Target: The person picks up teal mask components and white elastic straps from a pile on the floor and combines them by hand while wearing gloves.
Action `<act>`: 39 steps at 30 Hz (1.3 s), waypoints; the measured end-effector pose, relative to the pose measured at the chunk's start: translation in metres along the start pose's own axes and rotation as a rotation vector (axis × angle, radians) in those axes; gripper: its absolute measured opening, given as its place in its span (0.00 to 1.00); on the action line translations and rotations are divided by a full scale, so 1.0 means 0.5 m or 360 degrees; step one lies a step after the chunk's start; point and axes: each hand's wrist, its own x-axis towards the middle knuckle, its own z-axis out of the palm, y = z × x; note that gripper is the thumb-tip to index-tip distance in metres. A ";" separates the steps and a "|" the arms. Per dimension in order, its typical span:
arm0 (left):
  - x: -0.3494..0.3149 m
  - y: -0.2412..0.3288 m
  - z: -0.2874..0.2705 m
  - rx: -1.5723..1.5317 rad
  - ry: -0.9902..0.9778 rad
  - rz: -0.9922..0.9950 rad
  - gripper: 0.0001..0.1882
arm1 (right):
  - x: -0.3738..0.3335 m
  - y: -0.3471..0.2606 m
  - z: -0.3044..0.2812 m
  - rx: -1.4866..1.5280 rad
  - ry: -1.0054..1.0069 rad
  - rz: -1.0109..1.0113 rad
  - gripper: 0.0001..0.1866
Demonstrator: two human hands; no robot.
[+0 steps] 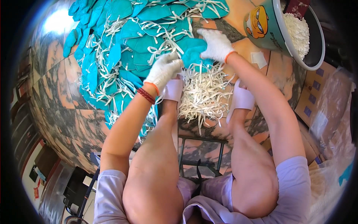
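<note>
left hand (163, 70) curled on straps (203, 91) | right hand (216, 44) flat on teal mask (194, 54)

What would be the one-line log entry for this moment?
left hand: on straps | right hand: on mask | bucket: right of pile

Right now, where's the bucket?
The bucket stands on the floor at the upper right of the head view, just right of the right hand, beyond the strap pile.
</note>
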 end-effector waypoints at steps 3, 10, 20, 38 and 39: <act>0.010 -0.075 0.012 0.0094 0.0201 0.0315 0.24 | -0.052 -0.012 0.038 0.0101 0.0053 0.0030 0.35; -0.049 0.010 0.011 0.0177 0.0411 0.0653 0.20 | -0.195 -0.021 -0.035 0.0134 0.0473 -0.0432 0.11; -0.049 0.114 0.061 -0.0044 -0.0278 0.0685 0.22 | -0.245 -0.025 -0.190 0.1595 0.0231 -0.0020 0.12; -0.073 0.077 0.135 -0.0365 -0.0990 -0.0208 0.14 | -0.227 -0.038 -0.071 0.2565 0.0686 0.0785 0.18; -0.075 0.078 0.138 -0.0751 -0.0858 -0.0347 0.12 | -0.228 -0.034 -0.065 0.2496 0.0573 0.0921 0.17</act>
